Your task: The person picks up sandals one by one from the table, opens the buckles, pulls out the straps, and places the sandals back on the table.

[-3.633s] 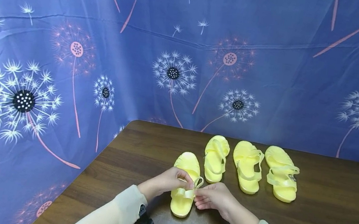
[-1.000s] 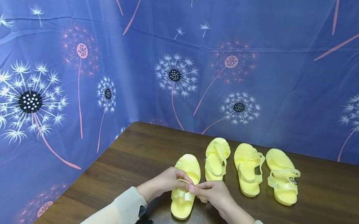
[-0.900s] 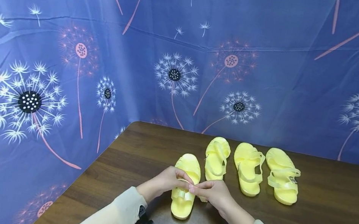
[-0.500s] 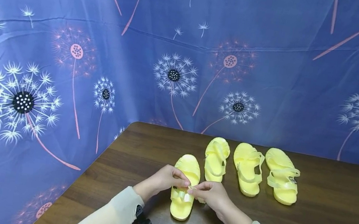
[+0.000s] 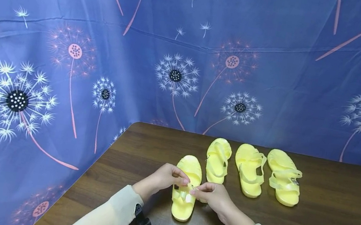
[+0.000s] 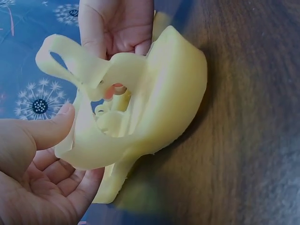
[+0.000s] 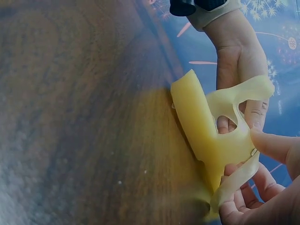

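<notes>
A yellow jelly sandal (image 5: 182, 209) lies on the table, toe pointing away, with both hands over its straps. My left hand (image 5: 165, 177) pinches the strap on the left side between thumb and fingers; the left wrist view shows the pale strap (image 6: 86, 152) there. From the right, my right hand (image 5: 214, 197) pinches the other strap (image 7: 238, 180), its free end trailing past the fingers. A small metal buckle piece (image 7: 254, 152) shows close to the right thumb. The hands' fingertips are close but apart. Fingers partly hide the sandal's middle.
Three more yellow sandals stand in a row behind and to the right: the nearest sandal (image 5: 217, 160), a middle sandal (image 5: 248, 172) and a far-right sandal (image 5: 283, 177). All rest on the brown wooden table (image 5: 332, 218). Behind hangs a blue dandelion-print cloth (image 5: 285, 85).
The strap loop that stood up at the sandal's right side has been drawn over its middle. The fingertips, touching a second ago, have parted slightly; the left hand shifted a little left.
</notes>
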`<state>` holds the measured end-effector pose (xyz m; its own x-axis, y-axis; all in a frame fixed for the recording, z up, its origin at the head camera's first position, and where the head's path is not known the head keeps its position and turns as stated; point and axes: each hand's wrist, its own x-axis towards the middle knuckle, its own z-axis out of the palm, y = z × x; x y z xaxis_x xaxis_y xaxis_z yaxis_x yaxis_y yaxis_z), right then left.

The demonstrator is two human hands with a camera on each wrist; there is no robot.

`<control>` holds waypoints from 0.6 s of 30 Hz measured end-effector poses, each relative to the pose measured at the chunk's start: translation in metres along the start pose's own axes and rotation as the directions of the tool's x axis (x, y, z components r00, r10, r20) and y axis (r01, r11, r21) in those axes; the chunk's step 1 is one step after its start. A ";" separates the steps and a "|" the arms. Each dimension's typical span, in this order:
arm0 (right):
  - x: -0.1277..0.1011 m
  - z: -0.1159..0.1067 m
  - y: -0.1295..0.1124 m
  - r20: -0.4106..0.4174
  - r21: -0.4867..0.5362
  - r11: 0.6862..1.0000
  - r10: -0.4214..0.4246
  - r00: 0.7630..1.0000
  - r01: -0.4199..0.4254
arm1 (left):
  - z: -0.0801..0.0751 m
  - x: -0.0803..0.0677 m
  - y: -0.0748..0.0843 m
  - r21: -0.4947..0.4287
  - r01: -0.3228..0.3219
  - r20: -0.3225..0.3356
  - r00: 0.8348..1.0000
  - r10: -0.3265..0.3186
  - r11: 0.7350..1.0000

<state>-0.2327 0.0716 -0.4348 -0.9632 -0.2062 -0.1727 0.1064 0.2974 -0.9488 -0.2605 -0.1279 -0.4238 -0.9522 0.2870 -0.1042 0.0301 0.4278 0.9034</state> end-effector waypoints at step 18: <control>0.001 -0.001 0.000 0.024 0.012 1.000 -0.016 1.000 0.016 | -0.017 0.011 0.012 0.192 -0.102 0.160 0.985 0.071 0.976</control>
<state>-0.2339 0.0720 -0.4349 -0.9585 -0.2333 -0.1637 0.0941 0.2831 -0.9545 -0.2756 -0.1346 -0.4065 -0.8869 0.4499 -0.1047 0.1847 0.5531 0.8124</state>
